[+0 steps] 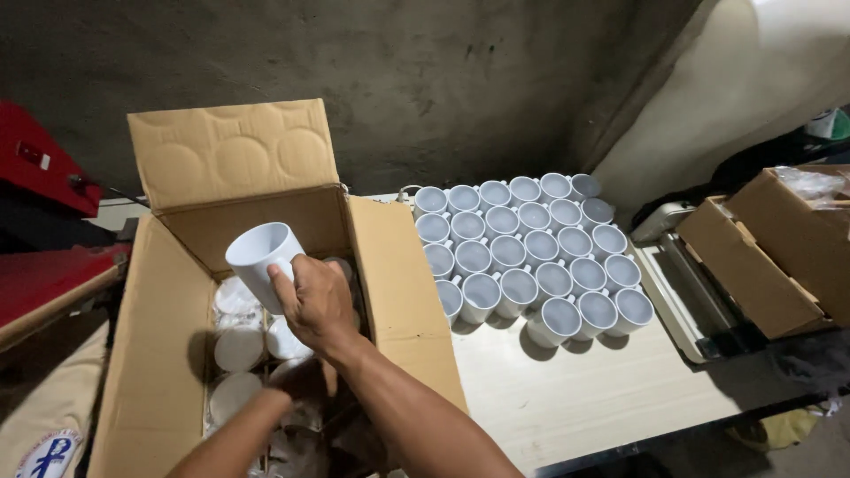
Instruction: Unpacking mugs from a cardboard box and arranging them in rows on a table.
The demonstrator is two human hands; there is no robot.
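**One white mug held above an open carton**

Left of centre in the frame, the right hand (316,304) is closed round a plain white ceramic mug (263,258), fingers wrapped about its lower body, thumb towards the viewer; the mug is tilted, its open mouth turned to the upper left, and it sits above the open brown corrugated cardboard box (400,292) rather than inside it; the box fills the left half of the picture, its rear flap standing upright and stamped with round impressions; down inside it lie more white mugs (238,347), packed among cardboard dividers. The left hand (304,382) reaches into the box at the lower centre of the frame, below the right wrist; it is in shadow and partly hidden by the right forearm, so I cannot tell how far open it is or whether it grips anything.

To the right of centre, on a pale wooden tabletop (575,398), a block of identical white mugs (531,252) stands upright in tidy rows, touching one another, just beside the box's right wall; at the right edge sits a second open cardboard box (761,265); at the far left, a red machine part (40,168).
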